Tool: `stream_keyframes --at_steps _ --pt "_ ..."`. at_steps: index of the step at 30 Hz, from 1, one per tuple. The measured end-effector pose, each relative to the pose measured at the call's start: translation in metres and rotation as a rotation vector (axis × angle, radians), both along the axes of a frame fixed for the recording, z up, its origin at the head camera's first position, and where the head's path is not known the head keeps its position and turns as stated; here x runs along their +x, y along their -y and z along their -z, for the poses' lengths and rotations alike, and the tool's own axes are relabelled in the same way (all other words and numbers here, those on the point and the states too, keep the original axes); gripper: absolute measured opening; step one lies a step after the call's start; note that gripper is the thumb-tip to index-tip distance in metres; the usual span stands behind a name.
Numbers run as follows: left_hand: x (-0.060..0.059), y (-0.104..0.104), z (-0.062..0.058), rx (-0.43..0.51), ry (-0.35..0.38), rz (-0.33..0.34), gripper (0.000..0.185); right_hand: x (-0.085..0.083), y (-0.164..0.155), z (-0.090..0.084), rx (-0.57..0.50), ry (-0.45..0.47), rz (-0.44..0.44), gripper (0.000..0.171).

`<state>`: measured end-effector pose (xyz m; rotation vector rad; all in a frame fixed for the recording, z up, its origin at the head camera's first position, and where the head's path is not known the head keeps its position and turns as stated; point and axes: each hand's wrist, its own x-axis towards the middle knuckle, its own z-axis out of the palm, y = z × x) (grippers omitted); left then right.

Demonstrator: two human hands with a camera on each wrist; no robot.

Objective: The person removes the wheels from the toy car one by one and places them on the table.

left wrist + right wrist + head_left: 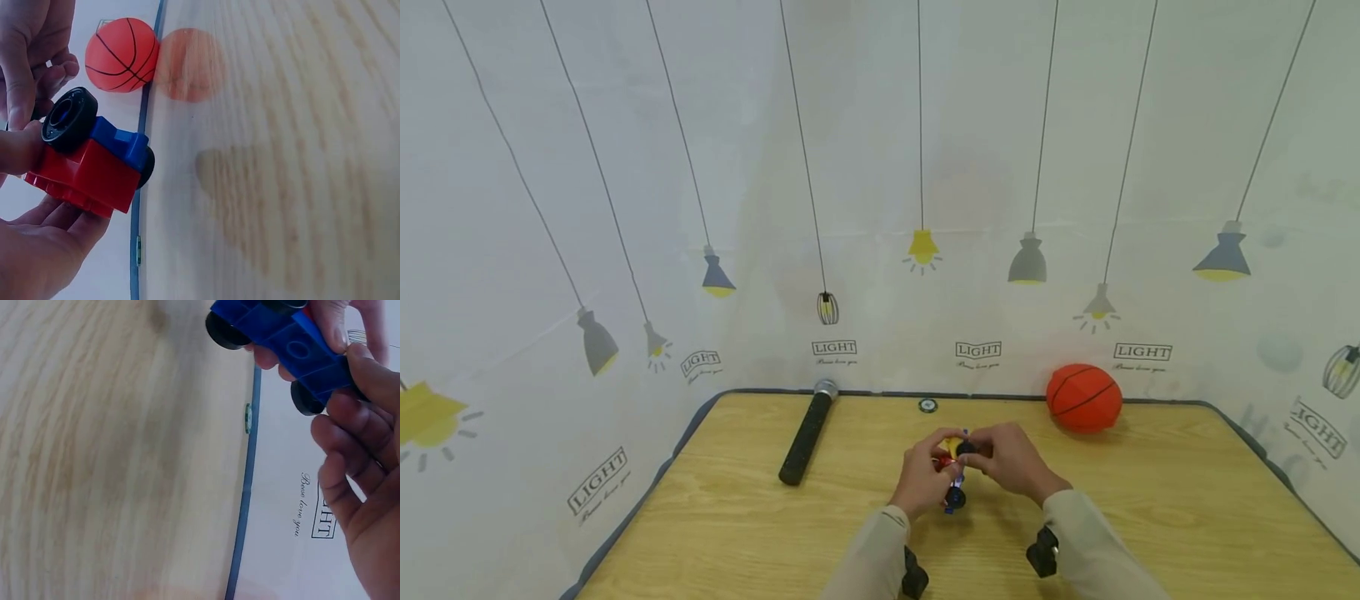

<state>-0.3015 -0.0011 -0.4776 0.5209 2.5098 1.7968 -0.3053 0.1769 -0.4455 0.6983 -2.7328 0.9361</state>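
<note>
Item: red-and-blue plastic block toy car with black wheels (pixel 953 468), held above the wooden desk (pixel 1150 517).
I see left hand (pixel 919 482) and right hand (pixel 1011 460) fingers pinching it; I judge uneven pull could pop a wheel or drop it.

Beige sleeves (pixel 880 554), seemingly black wrist mounts (pixel 1043 552)

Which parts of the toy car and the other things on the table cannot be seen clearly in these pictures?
- Toy car: in the head view both hands cover most of it; its yellow part shows only there.
- Left hand and right hand: each wrist view cuts them at the frame edge.
- Small round disc: too small to identify in any view.
- Microphone: absent from both wrist views.
- Basketball: absent from the right wrist view.
</note>
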Motion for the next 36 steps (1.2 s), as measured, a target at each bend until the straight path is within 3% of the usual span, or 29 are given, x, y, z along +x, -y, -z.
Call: stream_keyframes --at_steps 4,8,13,17,21,30,36 --pt "-0.003 0.001 0.003 -0.025 -0.014 -0.028 0.039 0.0 0.002 0.002 0.006 -0.059 0.003 0.018" --pt "-0.006 0.007 0.007 -0.046 -0.007 -0.017 0.04 -0.002 0.002 -0.003 -0.023 -0.046 -0.027 0.021" --pt "-0.008 0.012 0.003 -0.003 -0.017 0.005 0.042 -0.001 0.0 -0.009 -0.096 0.14 -0.105 0.022" --pt "-0.008 0.013 0.0 -0.006 -0.013 0.012 0.045 -0.001 -0.002 -0.006 -0.175 0.279 -0.11 0.029" --pt "-0.005 0.013 0.0 -0.009 0.015 0.021 0.045 -0.001 -0.003 -0.002 -0.252 0.31 -0.061 0.027" --pt "-0.003 0.009 -0.002 -0.029 0.0 0.016 0.042 0.003 -0.001 0.002 -0.543 0.41 0.146 0.023" --pt "-0.003 0.008 -0.004 -0.027 0.01 0.014 0.042 0.005 -0.001 0.001 -0.603 0.47 0.196 0.023"
